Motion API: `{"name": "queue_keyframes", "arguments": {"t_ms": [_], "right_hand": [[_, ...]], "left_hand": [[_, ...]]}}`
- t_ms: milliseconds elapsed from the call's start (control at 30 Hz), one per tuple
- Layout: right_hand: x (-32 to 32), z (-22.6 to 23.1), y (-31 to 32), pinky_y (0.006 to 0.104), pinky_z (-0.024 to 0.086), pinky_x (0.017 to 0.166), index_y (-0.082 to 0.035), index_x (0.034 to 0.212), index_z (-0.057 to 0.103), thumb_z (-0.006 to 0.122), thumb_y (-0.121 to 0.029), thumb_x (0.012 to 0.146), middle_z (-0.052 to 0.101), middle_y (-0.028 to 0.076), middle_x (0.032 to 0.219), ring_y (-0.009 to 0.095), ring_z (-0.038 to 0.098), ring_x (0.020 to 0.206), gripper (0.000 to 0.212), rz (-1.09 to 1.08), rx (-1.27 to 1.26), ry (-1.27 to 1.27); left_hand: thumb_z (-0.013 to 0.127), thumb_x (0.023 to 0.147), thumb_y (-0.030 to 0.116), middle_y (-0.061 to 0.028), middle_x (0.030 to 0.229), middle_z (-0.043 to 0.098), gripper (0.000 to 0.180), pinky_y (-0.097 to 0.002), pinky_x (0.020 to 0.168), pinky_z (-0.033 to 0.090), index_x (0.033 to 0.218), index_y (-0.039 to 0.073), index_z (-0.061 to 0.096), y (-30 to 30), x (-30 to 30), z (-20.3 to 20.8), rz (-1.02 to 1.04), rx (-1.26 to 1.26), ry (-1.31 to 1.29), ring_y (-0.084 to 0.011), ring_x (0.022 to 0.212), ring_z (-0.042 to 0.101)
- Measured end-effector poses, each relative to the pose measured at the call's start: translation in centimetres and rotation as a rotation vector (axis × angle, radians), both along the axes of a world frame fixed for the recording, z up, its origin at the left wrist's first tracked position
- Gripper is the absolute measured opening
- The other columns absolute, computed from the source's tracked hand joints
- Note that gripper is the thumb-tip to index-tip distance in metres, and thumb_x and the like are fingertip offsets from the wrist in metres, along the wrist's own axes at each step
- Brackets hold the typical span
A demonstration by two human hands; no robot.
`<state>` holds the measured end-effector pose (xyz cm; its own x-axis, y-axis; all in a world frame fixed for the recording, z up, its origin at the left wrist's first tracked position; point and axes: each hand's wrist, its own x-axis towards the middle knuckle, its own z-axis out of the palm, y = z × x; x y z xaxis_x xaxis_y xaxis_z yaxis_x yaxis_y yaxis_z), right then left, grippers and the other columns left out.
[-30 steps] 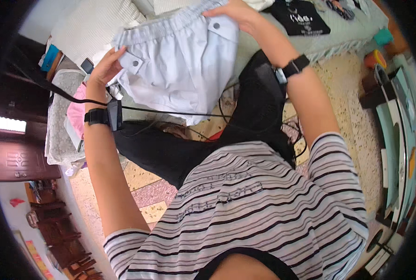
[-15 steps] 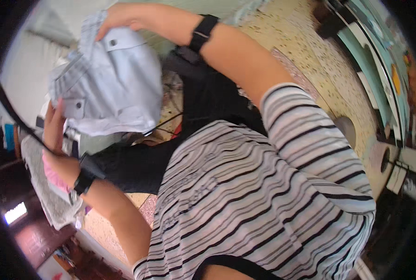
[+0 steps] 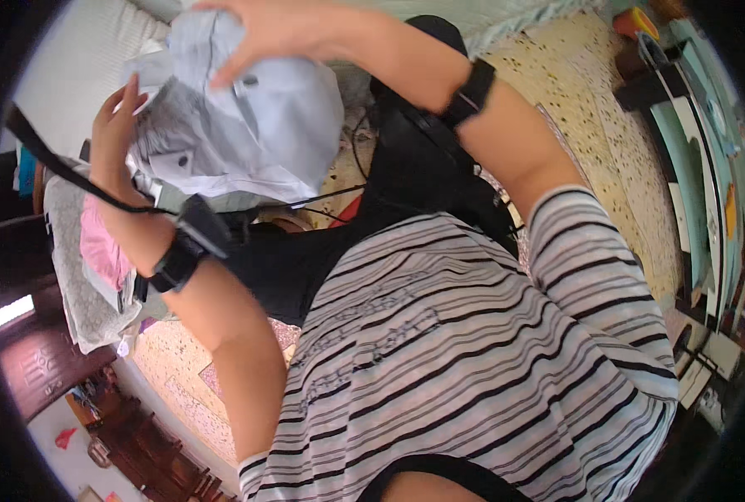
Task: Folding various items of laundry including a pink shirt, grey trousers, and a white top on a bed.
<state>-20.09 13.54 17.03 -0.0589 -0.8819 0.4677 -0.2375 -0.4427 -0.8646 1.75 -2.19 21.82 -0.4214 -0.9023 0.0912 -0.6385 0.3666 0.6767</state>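
Note:
A pale blue-grey garment (image 3: pixel 280 109) hangs in front of me at the upper left. It has a gathered elastic waistband and snap-button pocket flaps; whether it is shorts or a skirt I cannot tell. My right hand (image 3: pixel 280 29) grips its bunched upper part, thumb lying across the cloth and fingertips partly hidden at the top. Beside the waistband's left edge, my left hand (image 3: pixel 115 134) is open with its fingers stretched upward. Each forearm wears a black band, and the left one carries a small dark device (image 3: pixel 204 224).
A black strap (image 3: pixel 71 171) crosses my left forearm. Pink cloth (image 3: pixel 105 243) lies on a grey padded surface (image 3: pixel 76 276) at the left. Speckled tile floor (image 3: pixel 548 100) extends to the right, toward a pale green shelf unit (image 3: pixel 673 167). Dark wooden furniture (image 3: pixel 138 452) stands lower left.
The garment has shifted right and a little upward, and its top is more bunched. My right hand has moved right along with it. My left hand has let go of the waistband and its fingers now point up.

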Motion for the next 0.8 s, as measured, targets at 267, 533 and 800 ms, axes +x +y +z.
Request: {"name": "queue_keyframes", "arguments": {"t_ms": [267, 533, 800], "right_hand": [[7.7, 3.6, 4.4, 0.0278, 0.046, 0.073, -0.010, 0.105, 0.064, 0.078, -0.041, 0.064, 0.065, 0.010, 0.092, 0.019, 0.061, 0.083, 0.053, 0.122, -0.188, 0.134], [9.0, 2.6, 2.9, 0.0295, 0.048, 0.070, -0.005, 0.094, 0.068, 0.075, -0.042, 0.065, 0.066, 0.015, 0.084, 0.023, 0.063, 0.075, 0.047, -0.063, -0.212, 0.188], [3.8, 1.4, 2.7, 0.0306, 0.046, 0.077, -0.002, 0.099, 0.065, 0.073, -0.046, 0.066, 0.065, 0.016, 0.091, 0.023, 0.062, 0.084, 0.056, -0.056, -0.307, 0.120]], "left_hand": [[0.058, 0.084, 0.046, -0.0173, 0.074, 0.065, 0.060, -0.0296, 0.061, 0.049, 0.104, -0.011, 0.056, 4.1, -0.2, -2.1, 0.068, -0.257, -0.012, -0.0213, 0.065, 0.063], [0.057, 0.085, 0.037, -0.0162, 0.096, 0.066, 0.049, -0.0301, 0.079, 0.046, 0.109, -0.006, 0.057, 3.5, 2.4, 0.2, 0.170, -0.026, 0.331, -0.0231, 0.088, 0.063], [0.048, 0.093, 0.030, -0.0164, 0.116, 0.057, 0.042, -0.0312, 0.095, 0.038, 0.121, -0.003, 0.050, 5.3, 5.3, 2.9, -0.103, 0.094, 0.541, -0.0224, 0.108, 0.055]]}}
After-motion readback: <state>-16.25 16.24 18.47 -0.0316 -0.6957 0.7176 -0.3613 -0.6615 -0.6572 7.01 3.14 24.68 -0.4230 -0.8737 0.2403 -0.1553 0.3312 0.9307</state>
